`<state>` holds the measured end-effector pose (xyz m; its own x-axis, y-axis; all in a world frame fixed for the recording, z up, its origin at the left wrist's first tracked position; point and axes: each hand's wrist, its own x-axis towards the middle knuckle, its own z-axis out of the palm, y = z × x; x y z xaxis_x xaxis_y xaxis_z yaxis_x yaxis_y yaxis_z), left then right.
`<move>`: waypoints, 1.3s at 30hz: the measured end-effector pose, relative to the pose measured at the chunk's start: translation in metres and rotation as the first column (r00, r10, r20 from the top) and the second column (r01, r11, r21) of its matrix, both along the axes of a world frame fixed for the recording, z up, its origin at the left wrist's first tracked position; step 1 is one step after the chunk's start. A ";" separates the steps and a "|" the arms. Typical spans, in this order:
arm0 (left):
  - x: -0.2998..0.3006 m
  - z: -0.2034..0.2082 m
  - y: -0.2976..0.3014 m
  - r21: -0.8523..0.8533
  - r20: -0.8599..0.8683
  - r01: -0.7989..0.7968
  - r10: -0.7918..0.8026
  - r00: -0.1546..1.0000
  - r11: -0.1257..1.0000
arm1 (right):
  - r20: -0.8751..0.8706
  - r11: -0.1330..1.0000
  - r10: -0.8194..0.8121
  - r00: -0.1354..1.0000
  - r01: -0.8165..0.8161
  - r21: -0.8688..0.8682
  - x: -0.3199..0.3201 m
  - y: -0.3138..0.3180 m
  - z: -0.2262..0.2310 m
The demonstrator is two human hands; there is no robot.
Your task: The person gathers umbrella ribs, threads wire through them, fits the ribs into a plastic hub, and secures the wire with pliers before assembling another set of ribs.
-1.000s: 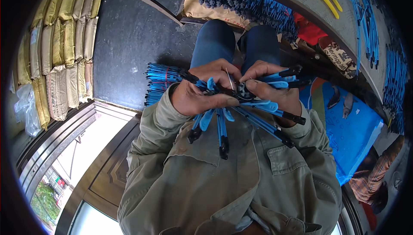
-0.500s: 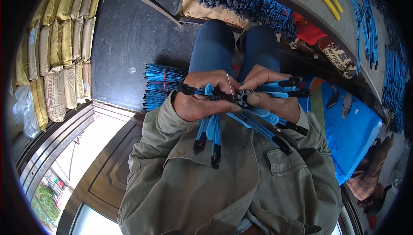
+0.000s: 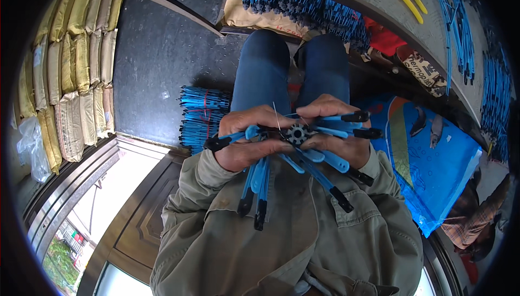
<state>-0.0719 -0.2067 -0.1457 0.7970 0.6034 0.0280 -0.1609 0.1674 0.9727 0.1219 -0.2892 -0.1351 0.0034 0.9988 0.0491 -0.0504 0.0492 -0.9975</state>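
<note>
Between the fingers [image 3: 275,146]: toothed hub [image 3: 297,133], black with greyish segments; rods [image 3: 319,176] splaying just below the fingers bright blue, tips [image 3: 342,199] black. Left of the fingers, bundle [image 3: 192,102] blue and black with red bands, sacks [image 3: 82,66] farther off mixed mustard and beige; right of them, sheet [image 3: 454,158] bright blue with green patch [image 3: 400,141] and dark ring outlines, plaid cloth [image 3: 457,233] brown-orange beyond. Forward of the fingers, trousers [image 3: 262,68] plain dark blue; behind the fingers, jacket [image 3: 271,252] plain khaki-olive

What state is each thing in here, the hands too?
Left hand, closed on blue rods
Right hand, closed on blue rods
Blue rods, splayed outward
Hub, held between the hands
Bundle, bound with red
Sacks, stacked
Plastic bag, crumpled
</note>
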 end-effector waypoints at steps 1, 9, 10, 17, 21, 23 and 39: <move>0.000 0.002 0.001 -0.016 -0.038 0.021 -0.022 0.999 1.000 | -0.039 1.000 0.002 0.999 -0.003 -0.025 0.000 0.000 0.000; 0.004 0.003 0.021 -0.213 -0.014 0.186 -0.194 0.981 0.959 | 0.009 0.984 0.110 0.994 -0.110 0.143 0.007 0.002 0.000; 0.003 -0.001 0.024 -0.167 0.037 0.267 -0.265 0.964 0.949 | 0.002 0.985 0.108 0.994 -0.107 0.138 0.007 0.003 -0.001; 0.001 0.002 0.020 -0.168 -0.068 0.248 -0.262 0.963 0.954 | -0.029 0.973 0.142 0.989 -0.134 0.186 0.006 0.001 -0.005; 0.004 0.006 0.020 -0.264 -0.048 0.211 -0.231 0.972 0.941 | -0.025 0.977 0.132 0.991 -0.125 0.175 0.007 0.003 -0.005; 0.004 0.006 0.019 -0.318 -0.022 0.194 -0.212 0.977 0.928 | -0.027 0.976 0.122 0.992 -0.115 0.185 0.005 0.001 -0.004; 0.010 0.003 0.043 -0.153 -0.023 0.366 -0.373 0.927 0.918 | -0.265 0.985 0.142 0.954 -0.163 -0.060 0.005 0.011 0.011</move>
<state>-0.0620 -0.1641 -0.1428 0.9620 0.2602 -0.0826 -0.0123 0.3436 0.9390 0.1269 -0.2784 -0.1238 -0.1470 0.9890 -0.0131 -0.3081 -0.0584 -0.9496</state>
